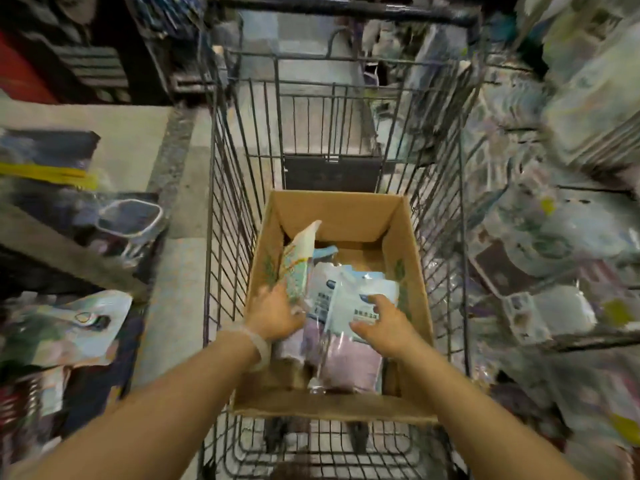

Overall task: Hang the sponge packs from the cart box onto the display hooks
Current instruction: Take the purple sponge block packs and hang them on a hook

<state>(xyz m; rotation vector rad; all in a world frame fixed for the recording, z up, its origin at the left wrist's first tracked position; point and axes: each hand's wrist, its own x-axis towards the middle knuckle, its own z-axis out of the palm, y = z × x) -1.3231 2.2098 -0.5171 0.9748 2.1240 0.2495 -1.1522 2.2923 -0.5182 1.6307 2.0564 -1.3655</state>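
Sponge packs (pixel 346 306) lie in the cart box (pixel 408 244); with our left hand (pixel 277 313) on the tilted pack (pixel 299 261) and right hand (pixel 384 320) fingers loosely curled over the top one, we should pinch its header before lifting.

Floor (pixel 180 258): grey concrete, bare beside the cart.
Right side: blurred hanging packaged goods (pixel 554 237), probably display racks.
Light: dim, indoor.

Both my hands reach into the cardboard box (pixel 346 209) in the wire cart (pixel 228 188): my left hand (pixel 277 311) touches the leaning pack (pixel 299 258), my right hand (pixel 382 323) rests on a blue-labelled sponge pack (pixel 346 299).
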